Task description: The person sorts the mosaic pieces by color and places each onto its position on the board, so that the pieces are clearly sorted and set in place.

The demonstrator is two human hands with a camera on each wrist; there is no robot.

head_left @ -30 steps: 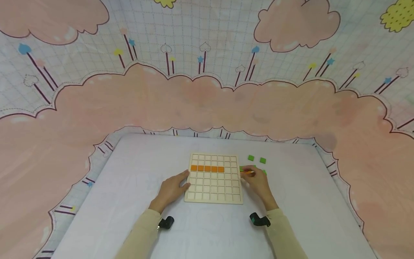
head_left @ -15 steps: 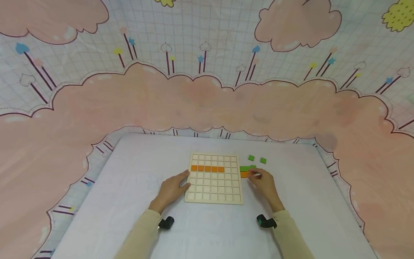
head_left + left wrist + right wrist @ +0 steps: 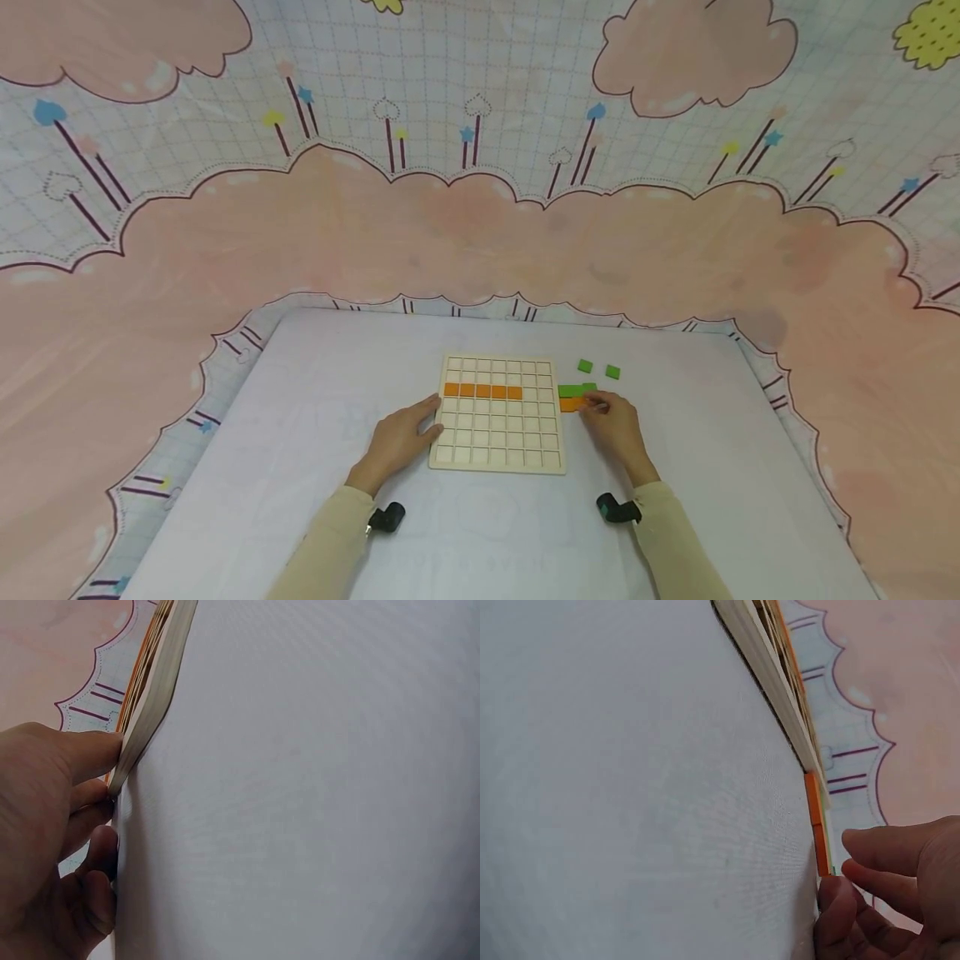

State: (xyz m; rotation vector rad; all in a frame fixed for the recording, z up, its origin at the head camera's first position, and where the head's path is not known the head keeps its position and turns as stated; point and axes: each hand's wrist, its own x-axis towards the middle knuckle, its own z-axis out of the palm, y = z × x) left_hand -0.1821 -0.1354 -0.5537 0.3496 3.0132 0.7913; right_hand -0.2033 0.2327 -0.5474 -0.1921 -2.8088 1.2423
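A pale wooden grid board [image 3: 495,429] lies on the white table, with a row of orange square tiles [image 3: 482,392] in its cells. My left hand [image 3: 397,433] rests against the board's left edge, thumb and fingertips touching its side. Beyond the board's right edge, two orange tiles [image 3: 817,825] lie end to end, with green tiles [image 3: 572,390] just behind them. My right hand [image 3: 615,425] is at the far end of that orange pair. In the right wrist view its thumb and fingers are apart, and no tile shows between them. Whether a fingertip touches the end tile is unclear.
Two separate green tiles [image 3: 585,366] lie farther back, right of the board. A cloth with cloud drawings [image 3: 450,242] hangs behind and around the white table [image 3: 300,375]. Each wrist bears a small black camera [image 3: 617,508].
One second ago my right hand held an orange tile beside the board. Two orange tiles now lie flat there, and the hand has moved slightly right. The left hand stays at the board.
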